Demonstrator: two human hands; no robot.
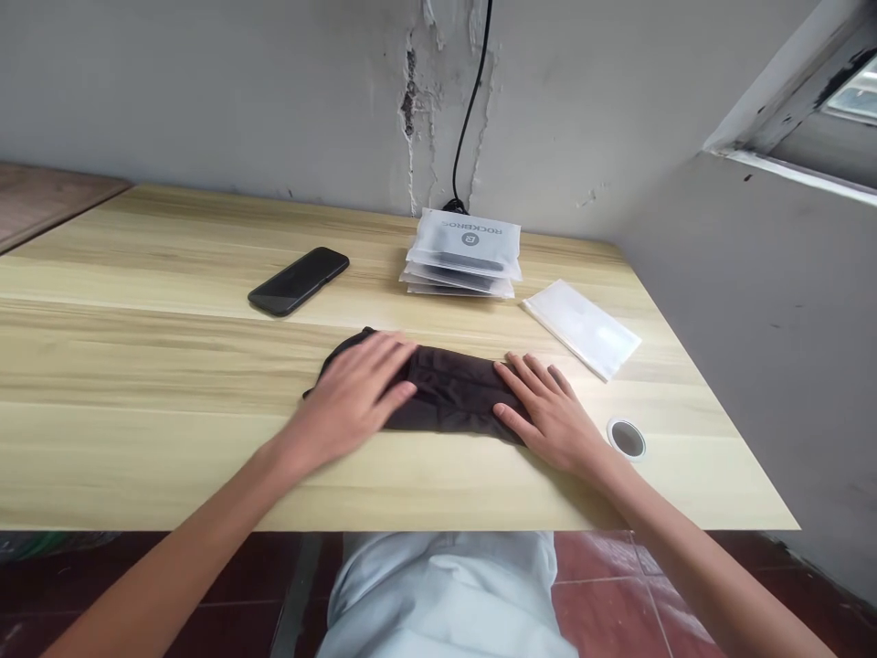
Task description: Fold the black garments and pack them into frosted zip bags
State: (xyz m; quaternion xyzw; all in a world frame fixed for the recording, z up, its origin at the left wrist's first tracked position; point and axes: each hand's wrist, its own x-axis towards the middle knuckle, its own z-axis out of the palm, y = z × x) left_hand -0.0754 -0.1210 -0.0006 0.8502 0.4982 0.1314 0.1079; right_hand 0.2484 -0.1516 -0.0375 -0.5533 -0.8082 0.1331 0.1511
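A folded piece of dark brown or black cloth (449,397) lies flat on the pale wood table (137,366), close to the front edge. My left hand (349,397) rests palm down on its left end, and my right hand (548,416) lies flat on its right end, fingers spread. Neither hand grips the cloth. Beyond the cloth are a black smartphone (299,281), lying face up, and a stack of white ROCKBROS packets (462,254). A flat white packet (582,329) lies to the right of my right hand's fingertips.
A round cable grommet (626,439) is set into the table near my right hand. A black cable (472,91) runs down the cracked wall behind the stack. The table meets a wall on its right, and a brown board (41,206) sits beyond its far left corner.
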